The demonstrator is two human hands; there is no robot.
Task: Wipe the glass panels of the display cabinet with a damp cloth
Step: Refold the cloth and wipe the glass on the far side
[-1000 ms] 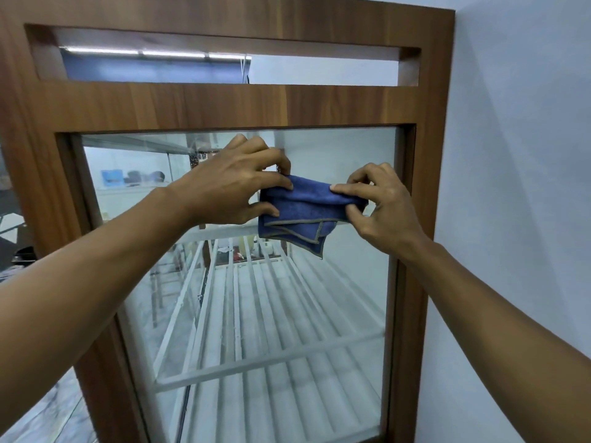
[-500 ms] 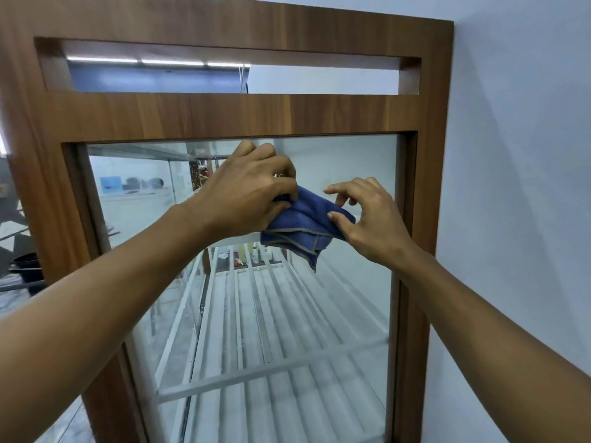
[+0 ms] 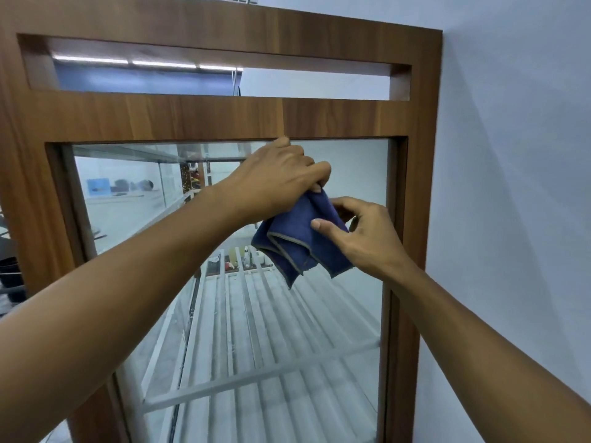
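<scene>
We gathered the blue cloth (image 3: 300, 244) before the glass panel (image 3: 256, 330), upper right, left hand (image 3: 278, 180) clenched round its top, right hand (image 3: 367, 238) pinching its side; next, probably, press it flat and wipe.

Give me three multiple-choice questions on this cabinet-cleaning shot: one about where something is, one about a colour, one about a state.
1. Where is the blue cloth?
A) on the floor
B) in front of the upper part of the glass panel
C) draped over a chair

2. What colour is the cloth's stitched edge?
A) red
B) yellow
C) grey

3. What is the left hand doing?
A) gripping the cloth
B) spread flat and empty
C) hanging at the person's side

Answers:
1 B: the cloth is held up just below the crossbar of the wooden frame.
2 C: a grey border runs along its folds.
3 A: its fingers curl round the top of the cloth, while the right hand pinches its side.
</scene>
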